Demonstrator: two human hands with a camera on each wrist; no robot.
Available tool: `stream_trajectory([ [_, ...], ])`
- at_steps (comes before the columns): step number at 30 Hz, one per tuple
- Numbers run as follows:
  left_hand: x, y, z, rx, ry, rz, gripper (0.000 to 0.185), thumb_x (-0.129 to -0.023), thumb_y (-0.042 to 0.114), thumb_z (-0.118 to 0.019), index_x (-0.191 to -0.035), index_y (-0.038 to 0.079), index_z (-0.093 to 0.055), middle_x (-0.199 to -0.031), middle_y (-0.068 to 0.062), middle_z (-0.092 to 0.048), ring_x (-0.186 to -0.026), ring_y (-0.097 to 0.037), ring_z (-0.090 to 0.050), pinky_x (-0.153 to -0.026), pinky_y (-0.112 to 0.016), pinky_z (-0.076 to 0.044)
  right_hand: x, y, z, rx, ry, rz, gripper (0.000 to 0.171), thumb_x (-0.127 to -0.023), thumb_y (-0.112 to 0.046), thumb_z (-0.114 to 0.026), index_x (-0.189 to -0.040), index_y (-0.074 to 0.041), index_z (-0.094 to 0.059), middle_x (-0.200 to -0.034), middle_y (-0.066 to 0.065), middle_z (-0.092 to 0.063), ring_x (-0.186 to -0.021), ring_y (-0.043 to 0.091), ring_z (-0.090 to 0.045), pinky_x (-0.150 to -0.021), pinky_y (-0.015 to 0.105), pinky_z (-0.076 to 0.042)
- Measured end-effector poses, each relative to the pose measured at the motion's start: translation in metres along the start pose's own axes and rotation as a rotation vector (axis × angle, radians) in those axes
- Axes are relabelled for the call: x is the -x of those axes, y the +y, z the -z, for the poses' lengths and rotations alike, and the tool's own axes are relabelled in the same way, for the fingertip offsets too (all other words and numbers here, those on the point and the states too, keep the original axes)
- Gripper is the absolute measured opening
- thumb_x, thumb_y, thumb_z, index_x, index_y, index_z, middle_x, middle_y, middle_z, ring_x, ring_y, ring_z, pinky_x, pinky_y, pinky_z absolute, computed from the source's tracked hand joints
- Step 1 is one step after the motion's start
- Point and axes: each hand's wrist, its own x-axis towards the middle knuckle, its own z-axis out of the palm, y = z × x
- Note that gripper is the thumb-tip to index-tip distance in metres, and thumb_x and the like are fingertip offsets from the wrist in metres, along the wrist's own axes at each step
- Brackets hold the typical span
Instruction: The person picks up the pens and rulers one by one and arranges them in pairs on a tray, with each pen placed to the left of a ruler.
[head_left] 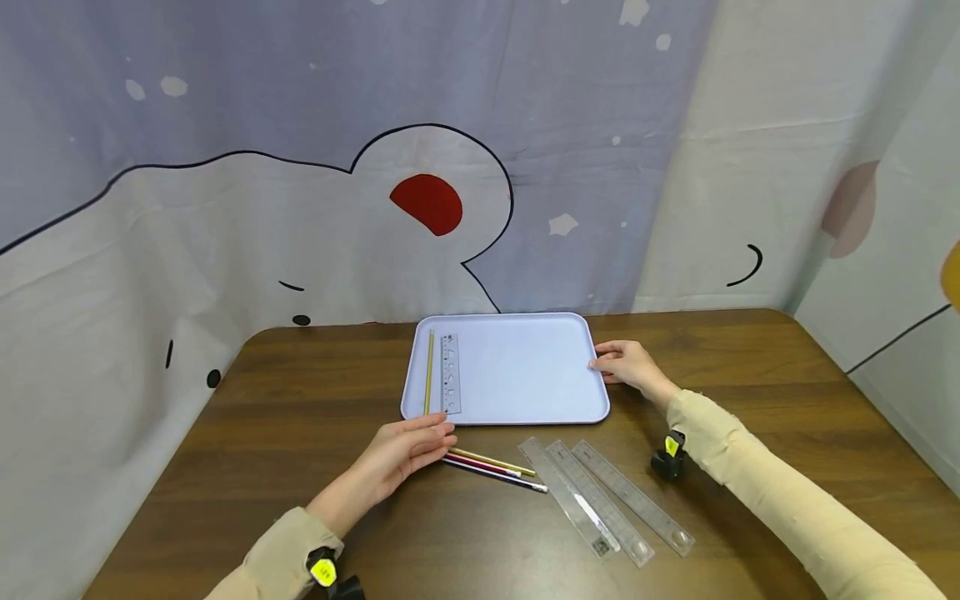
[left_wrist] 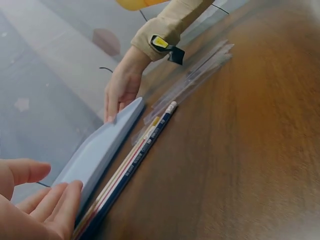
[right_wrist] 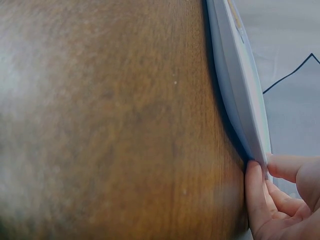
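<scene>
The right hand (head_left: 628,365) pinches the right rim of the pale tray (head_left: 525,375) between thumb and fingers (right_wrist: 255,200). The left hand (head_left: 401,454) lies with nearly straight fingers (left_wrist: 60,205) beside the tray's near edge, over the pencils (head_left: 495,465) on the tabletop (head_left: 300,467).

Hands (head_left: 405,450) on tray (head_left: 525,375) (pencils (head_left: 491,465) near)

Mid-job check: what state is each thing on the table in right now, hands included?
Tray: flat on the table, holding one pencil and one ruler.
Yellow pencil: lying in the tray, left side.
Small ruler: in the tray, beside that pencil.
Loose pencils: on the table, outside the tray.
Three clear rulers: on the table, outside.
Left hand: open, at the pencils.
Right hand: gripping the tray's right edge.
</scene>
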Motion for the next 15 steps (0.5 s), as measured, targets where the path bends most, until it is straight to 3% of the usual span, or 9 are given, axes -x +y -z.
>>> stream_trajectory([
  [15, 0.022, -0.014, 0.012, 0.011, -0.010, 0.015, 0.058, -0.095, 0.005, -0.056, -0.142, -0.015, -0.030, -0.132, -0.022, -0.058, -0.097, -0.010, -0.067, -0.091, -0.023, -0.056, -0.001, 0.000, 0.000, -0.004, -0.002, -0.008, 0.050, -0.091, -0.005, -0.063, -0.132, 0.016, -0.044, -0.101, 0.018, -0.067, -0.072, 0.003, -0.061, -0.071, 0.023, -0.061],
])
